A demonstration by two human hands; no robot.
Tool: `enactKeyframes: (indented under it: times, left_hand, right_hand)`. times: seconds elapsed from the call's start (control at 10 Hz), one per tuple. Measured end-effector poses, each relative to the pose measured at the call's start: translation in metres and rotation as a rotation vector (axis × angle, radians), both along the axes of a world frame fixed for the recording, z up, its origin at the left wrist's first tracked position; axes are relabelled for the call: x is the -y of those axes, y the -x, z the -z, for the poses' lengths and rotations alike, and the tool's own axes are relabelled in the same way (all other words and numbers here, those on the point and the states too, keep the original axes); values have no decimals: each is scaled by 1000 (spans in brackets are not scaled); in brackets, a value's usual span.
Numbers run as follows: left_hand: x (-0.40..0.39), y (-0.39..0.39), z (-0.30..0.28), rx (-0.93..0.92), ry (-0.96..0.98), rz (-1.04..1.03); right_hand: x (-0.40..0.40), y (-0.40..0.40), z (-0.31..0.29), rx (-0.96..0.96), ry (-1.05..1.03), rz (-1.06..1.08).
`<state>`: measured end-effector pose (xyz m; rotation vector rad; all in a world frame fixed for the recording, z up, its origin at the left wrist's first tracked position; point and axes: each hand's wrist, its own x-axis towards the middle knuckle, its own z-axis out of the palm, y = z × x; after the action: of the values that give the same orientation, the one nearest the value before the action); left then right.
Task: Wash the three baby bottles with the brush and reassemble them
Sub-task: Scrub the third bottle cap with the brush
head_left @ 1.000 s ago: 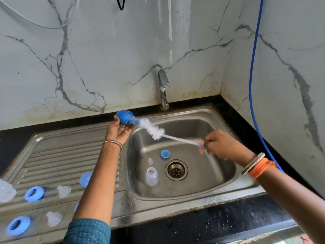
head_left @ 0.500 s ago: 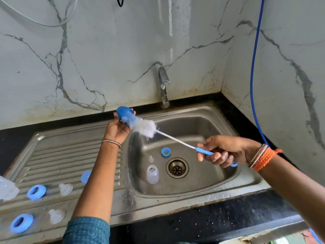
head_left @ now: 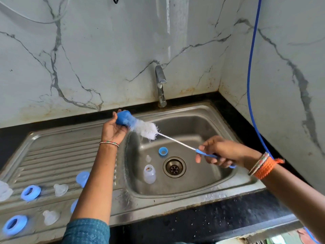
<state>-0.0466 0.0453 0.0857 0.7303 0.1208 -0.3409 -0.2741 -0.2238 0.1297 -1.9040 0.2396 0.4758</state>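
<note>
Steel sink [head_left: 207, 113], draining board's left-edge clear piece [head_left: 4, 191] cut off.

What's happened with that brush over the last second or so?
The right hand has drawn the brush back out of the blue cap, so its white bristles now show almost fully. The left hand still holds the cap above the sink rim. The bottle in the basin hasn't moved.

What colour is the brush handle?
Blue, in the right hand; the brush has white bristles on a white stem. Head view shows it.
</note>
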Motion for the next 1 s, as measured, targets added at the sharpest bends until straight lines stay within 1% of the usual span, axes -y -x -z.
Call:
enactKeyframes:
  times: [0.1, 0.2, 0.3, 0.4, 0.5, 0.6, 0.7, 0.8, 0.9, 1.0]
  left_hand:
    - [1, -1, 3, -73, 3, -42]
    - [6, 5, 8, -99, -23, 9]
    - [8, 8, 15, -61, -51, 87]
    - [4, 8, 22, 5, -116, 166]
    - [4, 0, 35, -31, -104, 94]
    - [9, -3, 43, -152, -158, -2]
    - [40, 10, 59, -94, -348, 123]
    - [90, 41, 89, 122, -672, 343]
    - [137, 70, 134, 361, -1016, 573]
    - [166, 90, 174, 482, -1177, 751]
  right_hand:
    - [1, 9, 14, 723, 1099, 40]
    - [0, 7, 19, 998, 1218, 259]
    - [8, -1, 12, 330, 650, 215]
    - [27, 3, 27, -326, -316, -50]
    - [46, 21, 44, -304, -476, 17]
    - [64, 38, 48, -225, -455, 170]
    - [73, 40, 49, -61, -294, 335]
    - [72, 36, 51, 106, -49, 437]
    - [72, 30, 63, 259, 183, 502]
    - [73, 27, 77, 395, 352, 607]
